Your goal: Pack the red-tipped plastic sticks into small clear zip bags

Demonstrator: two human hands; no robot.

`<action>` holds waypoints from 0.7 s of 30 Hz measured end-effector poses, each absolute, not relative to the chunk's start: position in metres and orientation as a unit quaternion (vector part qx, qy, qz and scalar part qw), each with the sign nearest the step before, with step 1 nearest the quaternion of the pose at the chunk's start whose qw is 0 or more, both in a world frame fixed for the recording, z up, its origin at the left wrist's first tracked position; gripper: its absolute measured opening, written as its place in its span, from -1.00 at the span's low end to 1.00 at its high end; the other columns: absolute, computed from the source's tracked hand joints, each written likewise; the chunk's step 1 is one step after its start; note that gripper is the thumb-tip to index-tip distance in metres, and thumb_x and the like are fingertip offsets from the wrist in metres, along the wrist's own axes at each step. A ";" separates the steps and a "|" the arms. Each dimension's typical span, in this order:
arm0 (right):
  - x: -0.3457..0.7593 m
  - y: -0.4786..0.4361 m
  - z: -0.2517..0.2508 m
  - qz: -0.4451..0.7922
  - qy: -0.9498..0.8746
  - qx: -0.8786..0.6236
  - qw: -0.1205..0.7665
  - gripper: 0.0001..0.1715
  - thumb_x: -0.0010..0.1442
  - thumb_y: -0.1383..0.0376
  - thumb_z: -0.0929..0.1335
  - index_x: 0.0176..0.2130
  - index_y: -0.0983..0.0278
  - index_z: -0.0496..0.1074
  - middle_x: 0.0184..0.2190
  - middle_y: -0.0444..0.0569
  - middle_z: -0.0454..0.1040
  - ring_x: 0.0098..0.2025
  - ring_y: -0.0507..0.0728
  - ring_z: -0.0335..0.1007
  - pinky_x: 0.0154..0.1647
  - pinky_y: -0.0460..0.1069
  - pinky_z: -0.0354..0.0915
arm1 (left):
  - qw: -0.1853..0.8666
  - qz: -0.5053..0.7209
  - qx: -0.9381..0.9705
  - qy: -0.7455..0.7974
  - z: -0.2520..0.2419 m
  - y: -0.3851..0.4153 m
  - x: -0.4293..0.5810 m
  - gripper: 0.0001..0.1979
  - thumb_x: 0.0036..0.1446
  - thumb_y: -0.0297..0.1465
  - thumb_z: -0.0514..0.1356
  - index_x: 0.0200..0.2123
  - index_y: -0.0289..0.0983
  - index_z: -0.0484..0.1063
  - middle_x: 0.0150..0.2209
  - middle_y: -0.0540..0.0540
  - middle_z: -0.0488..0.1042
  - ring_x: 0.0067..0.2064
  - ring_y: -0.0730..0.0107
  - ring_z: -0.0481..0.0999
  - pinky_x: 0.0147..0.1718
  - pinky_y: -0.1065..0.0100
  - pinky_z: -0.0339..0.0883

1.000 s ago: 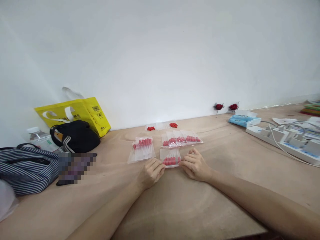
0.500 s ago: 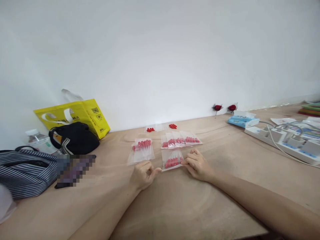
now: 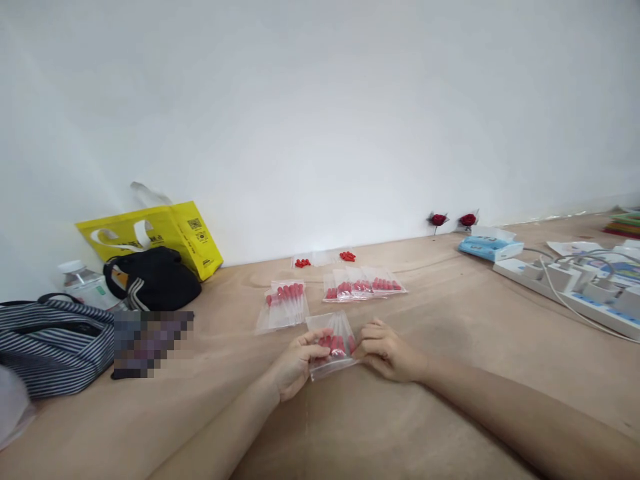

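Between my hands is a fanned stack of clear zip bags [image 3: 336, 363] with red capsule-like pieces inside. My left hand [image 3: 296, 363] pinches its left side, thumb and fingers over the plastic. At the right edge, my right hand [image 3: 387, 352] is closed on the same stack, its fingertips partly hidden. Just beyond lies a second fan of filled bags [image 3: 290, 307] to the left, and a wider row of filled bags [image 3: 363, 283] to the right. Farther back, two more small bags with red pieces [image 3: 303, 263] rest near the wall.
On the left are a yellow bag [image 3: 200, 247], a black pouch [image 3: 160, 280], a plastic bottle [image 3: 85, 287] and a striped bag [image 3: 60, 347]. A blue tissue pack [image 3: 487, 247], a power strip [image 3: 565, 290] with cables and two red roses [image 3: 439, 219] are on the right.
The stack of bags has come nearer to me and tilted up off the table. My left hand has moved from beside it to grip its left side.
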State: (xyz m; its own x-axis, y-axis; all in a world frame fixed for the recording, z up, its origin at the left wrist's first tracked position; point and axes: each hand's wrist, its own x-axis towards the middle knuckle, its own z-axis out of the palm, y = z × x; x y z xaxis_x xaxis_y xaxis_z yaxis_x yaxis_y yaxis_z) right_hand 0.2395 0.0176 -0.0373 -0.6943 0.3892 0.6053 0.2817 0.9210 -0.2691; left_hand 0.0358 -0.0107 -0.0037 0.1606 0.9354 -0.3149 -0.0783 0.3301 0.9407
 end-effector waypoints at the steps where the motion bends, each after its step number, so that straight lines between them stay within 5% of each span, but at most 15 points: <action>1: 0.240 0.017 -0.036 0.087 -0.925 -0.181 0.322 -0.87 0.15 0.31 0.22 -0.36 0.25 0.35 -0.44 -0.10 0.36 -0.34 0.02 0.25 -0.27 -0.03 0.07 | 0.634 0.404 0.411 0.517 -0.004 -0.012 0.035 -0.68 -0.18 -0.51 0.27 -0.25 -0.31 0.40 -0.41 -0.07 0.51 -0.42 0.44 0.49 -0.40 0.43 0.35; 7: 0.245 0.015 -0.032 0.132 -0.918 -0.220 0.304 -0.78 0.08 0.18 0.30 -0.28 0.26 0.36 -0.31 -0.04 0.36 -0.29 0.05 0.28 -0.21 -0.01 0.12 | 0.558 0.480 0.420 0.531 0.005 0.000 0.016 -0.73 -0.34 -0.42 0.36 -0.48 -0.35 0.41 -0.57 0.02 0.43 -0.55 0.55 0.40 -0.53 0.52 0.27; 15: 0.248 0.017 -0.033 0.156 -0.908 -0.230 0.315 -0.85 0.10 0.25 0.28 -0.32 0.27 0.37 -0.35 -0.03 0.35 -0.31 0.04 0.28 -0.26 -0.03 0.17 | 0.479 0.495 0.498 0.527 0.023 0.100 0.013 -0.58 -0.18 -0.50 0.23 -0.17 -0.25 0.29 -0.55 0.09 0.35 -0.56 0.60 0.36 -0.50 0.52 0.25; 21: 0.250 0.018 -0.031 0.185 -0.895 -0.231 0.332 -0.89 0.08 0.28 0.29 -0.35 0.28 0.37 -0.36 -0.04 0.35 -0.33 0.02 0.28 -0.26 -0.04 0.19 | 0.417 0.425 0.547 0.588 0.001 0.154 0.029 -0.51 -0.24 -0.52 0.25 -0.14 -0.29 0.28 -0.59 0.07 0.35 -0.53 0.46 0.40 -0.47 0.42 0.27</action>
